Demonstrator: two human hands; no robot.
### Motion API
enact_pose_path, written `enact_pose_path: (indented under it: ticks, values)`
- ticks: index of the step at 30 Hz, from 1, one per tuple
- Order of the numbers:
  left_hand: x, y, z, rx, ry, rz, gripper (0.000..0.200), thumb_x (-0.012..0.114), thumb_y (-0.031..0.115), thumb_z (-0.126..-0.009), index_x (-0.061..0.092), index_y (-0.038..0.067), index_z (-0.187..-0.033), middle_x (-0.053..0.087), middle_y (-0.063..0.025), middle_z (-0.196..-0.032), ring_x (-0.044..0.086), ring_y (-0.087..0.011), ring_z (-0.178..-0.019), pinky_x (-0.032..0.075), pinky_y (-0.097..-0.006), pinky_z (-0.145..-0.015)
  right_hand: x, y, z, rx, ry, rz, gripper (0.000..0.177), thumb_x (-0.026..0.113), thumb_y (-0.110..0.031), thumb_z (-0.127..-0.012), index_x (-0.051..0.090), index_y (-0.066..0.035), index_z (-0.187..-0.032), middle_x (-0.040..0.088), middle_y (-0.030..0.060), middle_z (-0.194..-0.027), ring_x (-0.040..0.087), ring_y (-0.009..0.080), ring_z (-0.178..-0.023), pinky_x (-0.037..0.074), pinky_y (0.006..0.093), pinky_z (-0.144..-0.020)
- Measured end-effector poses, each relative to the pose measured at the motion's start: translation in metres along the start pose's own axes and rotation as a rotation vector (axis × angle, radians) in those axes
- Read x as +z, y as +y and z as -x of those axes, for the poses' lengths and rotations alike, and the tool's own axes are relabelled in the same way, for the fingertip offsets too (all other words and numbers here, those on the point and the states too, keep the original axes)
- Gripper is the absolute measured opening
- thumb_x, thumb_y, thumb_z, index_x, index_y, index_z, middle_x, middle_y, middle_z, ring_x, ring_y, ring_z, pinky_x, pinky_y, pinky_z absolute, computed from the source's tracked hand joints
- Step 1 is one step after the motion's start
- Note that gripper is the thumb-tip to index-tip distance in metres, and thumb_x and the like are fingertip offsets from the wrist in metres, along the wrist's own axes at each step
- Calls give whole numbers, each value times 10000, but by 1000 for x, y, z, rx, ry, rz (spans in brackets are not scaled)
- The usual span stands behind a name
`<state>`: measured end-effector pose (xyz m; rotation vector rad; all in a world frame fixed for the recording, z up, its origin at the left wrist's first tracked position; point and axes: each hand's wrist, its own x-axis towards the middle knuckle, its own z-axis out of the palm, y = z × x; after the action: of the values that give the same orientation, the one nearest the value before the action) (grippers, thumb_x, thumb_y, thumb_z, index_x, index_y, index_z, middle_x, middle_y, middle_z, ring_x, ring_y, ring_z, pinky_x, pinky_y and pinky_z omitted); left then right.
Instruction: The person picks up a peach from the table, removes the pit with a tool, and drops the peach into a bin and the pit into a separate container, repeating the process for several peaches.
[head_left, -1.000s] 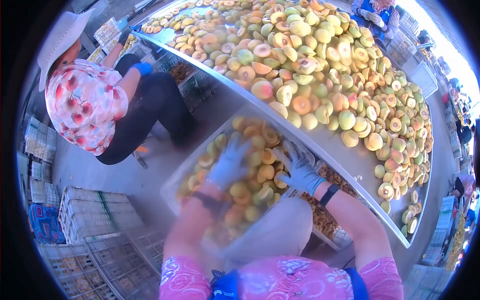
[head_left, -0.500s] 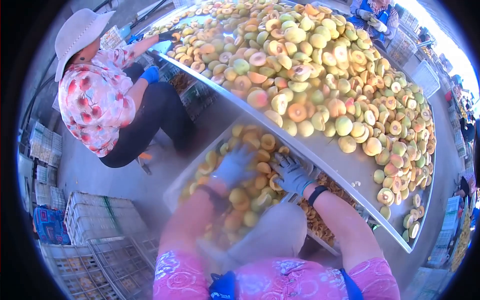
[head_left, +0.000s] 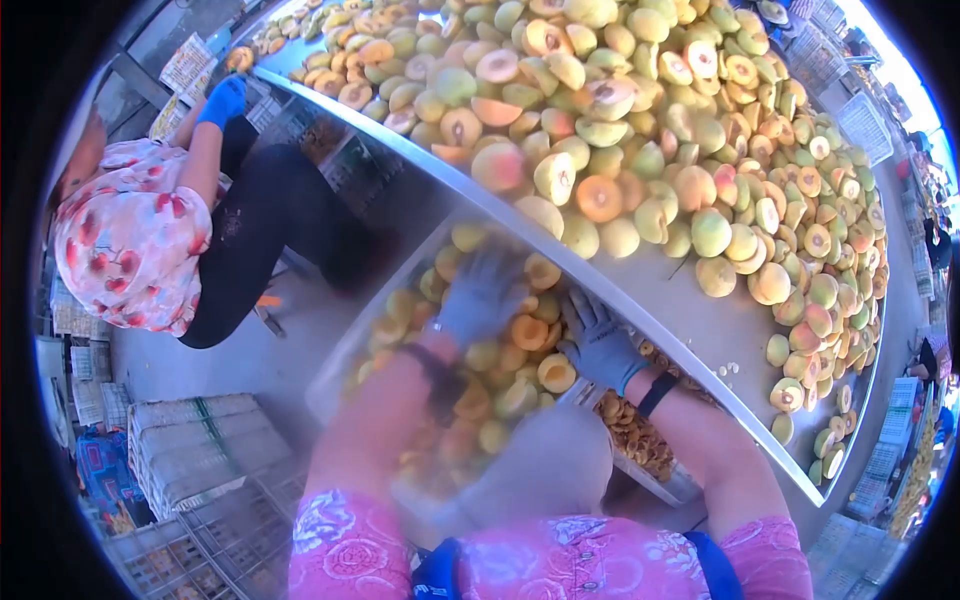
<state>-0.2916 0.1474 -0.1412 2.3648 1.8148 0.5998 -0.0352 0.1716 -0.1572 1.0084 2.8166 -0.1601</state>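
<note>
A crate [head_left: 335, 365] in front of me is filled with halved peaches [head_left: 530, 333], some cut side up, some skin side up. My left hand [head_left: 485, 297], in a grey-blue glove, lies over the fruit with its fingers stretched out and slightly blurred. At the crate's right side my right hand [head_left: 603, 345], gloved alike, has its fingers spread near the rim and nothing visibly held. The table's metal edge [head_left: 470, 190] runs just beyond both hands. A haze blurs the lower left part of the crate.
Halved peaches [head_left: 600, 200] are heaped on the sloping metal table [head_left: 675, 310]. Under its edge stands a box of brown pieces [head_left: 635, 435], perhaps fruit stones. A co-worker [head_left: 130, 240] sits at left. Stacked crates [head_left: 205, 450] stand lower left.
My view has shifted, and both hands remain at the crate of fruit. My left hand is slightly farther forward. The co-worker's blue-gloved hand has risen toward the table's far left corner.
</note>
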Motion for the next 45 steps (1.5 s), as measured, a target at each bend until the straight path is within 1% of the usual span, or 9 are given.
enact_pose_path:
  ticks: [8,10,14,17,24,29,31,36,45]
  values:
    - [7,-11,-10,-147,-30,61,382,557,337,-897,593,166,-1237,375,-191,-1441,322,-399,-1354,271,-520,-1099,-26,-3,-17,98,-31,-317,724,551,-411,-889,296,-33,-1453,206,199,-1529,193,390,-1411,194,504,-1148]
    - [5,-25,3,178,-129,42,448,563,376,-894,557,141,-1276,402,-186,-1424,333,-402,-1346,239,-541,-1108,-54,-14,-17,92,-31,-396,722,568,-399,-883,302,-38,-1449,212,197,-1526,216,395,-1400,210,504,-1141]
    - [-69,25,58,-95,-88,-140,584,578,382,-875,429,136,-1383,387,-190,-1429,327,-400,-1351,193,-579,-1117,-53,-31,-13,-67,208,-270,713,604,-387,-865,324,-86,-1449,251,202,-1507,274,408,-1368,248,508,-1118]
    - [-32,10,124,-271,-113,-137,618,592,365,-859,395,146,-1403,345,-211,-1448,311,-394,-1363,189,-565,-1126,-1,-16,-20,-190,226,-230,692,589,-395,-875,321,-153,-1466,265,195,-1506,291,427,-1353,254,516,-1110]
    - [-55,12,126,-264,-151,41,682,615,345,-852,335,155,-1444,349,-215,-1436,313,-406,-1351,186,-567,-1127,-1,-18,-27,-79,89,-173,667,550,-447,-889,304,-234,-1472,231,196,-1514,320,440,-1319,301,518,-1072]
    - [-110,53,190,-368,-332,-182,586,578,373,-883,414,185,-1413,389,-160,-1437,315,-363,-1369,153,-592,-1126,-5,-17,-9,-108,34,-313,683,586,-410,-870,321,-207,-1465,242,192,-1508,282,429,-1344,286,524,-1083]
    - [-109,53,219,-465,-302,-97,561,559,376,-889,435,199,-1406,367,-142,-1466,287,-365,-1387,134,-602,-1124,-2,-13,3,-167,163,-280,687,604,-377,-855,340,-174,-1456,256,192,-1502,266,427,-1358,265,518,-1102]
    - [-88,51,269,-611,-79,-151,595,539,395,-894,405,191,-1436,292,-151,-1521,245,-402,-1401,98,-607,-1122,-6,-11,31,-84,72,-241,665,623,-307,-835,380,-133,-1429,302,181,-1474,258,400,-1370,240,498,-1122]
    - [-84,1,256,-590,-20,-263,609,470,452,-908,391,184,-1449,223,-170,-1548,194,-409,-1421,24,-584,-1142,-58,-36,46,-8,79,-424,543,613,-259,-854,452,-99,-1348,424,200,-1393,451,395,-1248,394,452,-1033]
